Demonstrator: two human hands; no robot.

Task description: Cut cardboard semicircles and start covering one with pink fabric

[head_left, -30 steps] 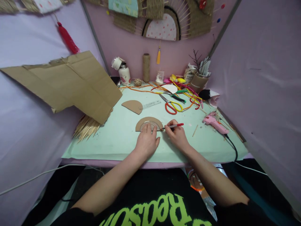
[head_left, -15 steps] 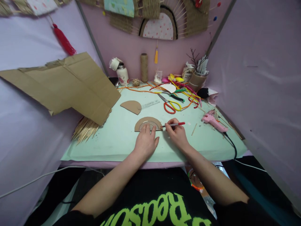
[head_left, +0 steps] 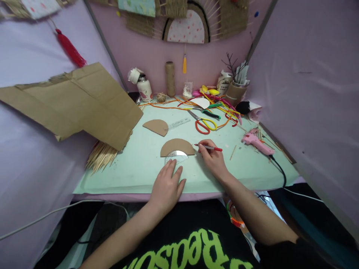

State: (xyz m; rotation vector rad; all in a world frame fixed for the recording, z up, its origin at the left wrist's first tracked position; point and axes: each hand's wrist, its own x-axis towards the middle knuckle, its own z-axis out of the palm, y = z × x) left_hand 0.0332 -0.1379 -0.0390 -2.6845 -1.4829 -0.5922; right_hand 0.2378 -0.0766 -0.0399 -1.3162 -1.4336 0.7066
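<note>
A half-round piece of brown cardboard (head_left: pixel 176 145) lies flat before me, its straight edge toward my body. Partly over that edge rests a clear protractor (head_left: pixel 180 158). My left hand (head_left: pixel 167 182) has its fingers stretched out, the tips on the protractor's lower left part. In my right hand (head_left: pixel 212 158) is a red pen (head_left: pixel 211 147), pinched between thumb and fingers, its tip just right of the cardboard's right corner. Farther back lie a second half-round cardboard piece (head_left: pixel 156 126) and a clear ruler (head_left: pixel 179 123).
Scissors (head_left: pixel 202 125) with red and yellow handles lie beyond the pen. A pink glue gun (head_left: pixel 257 143) with its cord sits at the right. Bamboo sticks (head_left: pixel 101 156) and a large folded cardboard sheet (head_left: pixel 84 99) occupy the left. A bottle (head_left: pixel 144 89) and twine spool (head_left: pixel 169 79) stand behind.
The protractor has slid toward me, partly off the cardboard, with my left hand drawing back on it. My right hand still grips the pen, now slightly farther from the cardboard.
</note>
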